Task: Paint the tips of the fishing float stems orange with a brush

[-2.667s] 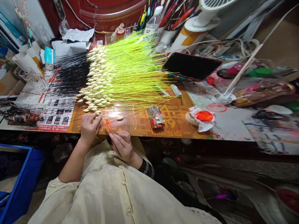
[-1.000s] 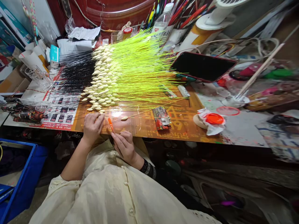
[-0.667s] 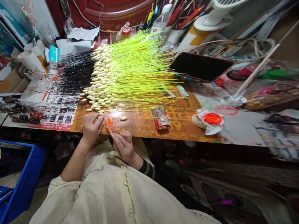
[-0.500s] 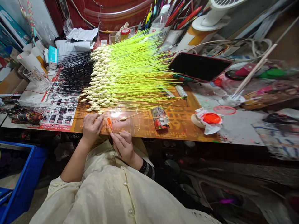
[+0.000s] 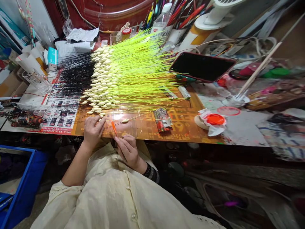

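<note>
My left hand (image 5: 92,130) rests at the table's front edge, its fingers pinched on the thin stem of a single float (image 5: 125,121) with a pale oval body. My right hand (image 5: 128,150) is just right of it, closed on a small orange-tipped brush (image 5: 114,128) whose tip touches the stem. Behind them lies a large fanned pile of floats (image 5: 105,82) with cream bodies, neon yellow tips pointing right and black stems pointing left.
An orange jar lid on crumpled paper (image 5: 215,119) and a small paint-stained card (image 5: 162,119) lie to the right. A dark phone (image 5: 202,66) leans behind them. Pens, bottles and a fan base crowd the back. A blue crate (image 5: 22,187) stands at lower left.
The brush tip has shifted slightly right along the stem. Both hands stay in place at the table edge.
</note>
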A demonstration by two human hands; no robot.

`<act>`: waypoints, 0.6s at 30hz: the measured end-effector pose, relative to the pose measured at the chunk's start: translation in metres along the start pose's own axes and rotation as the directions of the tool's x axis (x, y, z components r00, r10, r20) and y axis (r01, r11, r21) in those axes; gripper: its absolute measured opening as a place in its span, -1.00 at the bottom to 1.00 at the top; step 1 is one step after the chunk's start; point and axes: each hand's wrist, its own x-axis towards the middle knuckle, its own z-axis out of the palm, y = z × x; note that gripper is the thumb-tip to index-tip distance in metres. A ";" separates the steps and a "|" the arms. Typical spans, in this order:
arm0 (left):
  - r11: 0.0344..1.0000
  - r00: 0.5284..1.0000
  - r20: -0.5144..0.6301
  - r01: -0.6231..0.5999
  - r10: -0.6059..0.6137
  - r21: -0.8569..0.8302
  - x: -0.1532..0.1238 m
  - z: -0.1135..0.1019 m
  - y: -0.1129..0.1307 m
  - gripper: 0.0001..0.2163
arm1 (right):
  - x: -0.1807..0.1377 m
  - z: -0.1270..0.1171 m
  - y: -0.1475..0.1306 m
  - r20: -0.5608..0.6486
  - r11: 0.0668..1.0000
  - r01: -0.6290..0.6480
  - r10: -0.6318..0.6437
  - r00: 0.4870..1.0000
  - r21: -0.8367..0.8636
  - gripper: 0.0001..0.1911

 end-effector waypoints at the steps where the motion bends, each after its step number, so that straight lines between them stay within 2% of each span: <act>1: 1.000 1.000 0.006 0.000 0.000 -0.003 0.000 0.000 0.000 -0.75 | -0.001 -0.002 0.000 0.003 1.000 -0.005 0.005 1.000 0.001 -0.33; 12: 1.000 1.000 0.016 0.011 -0.011 0.021 0.001 -0.001 0.001 -0.73 | -0.006 0.000 0.003 0.048 1.000 -0.004 0.004 0.999 -0.005 -0.38; 18: 1.000 1.000 0.011 0.003 -0.003 0.022 0.001 -0.001 0.001 -0.75 | 0.003 0.004 -0.001 0.016 0.999 0.006 -0.005 1.000 -0.045 -0.35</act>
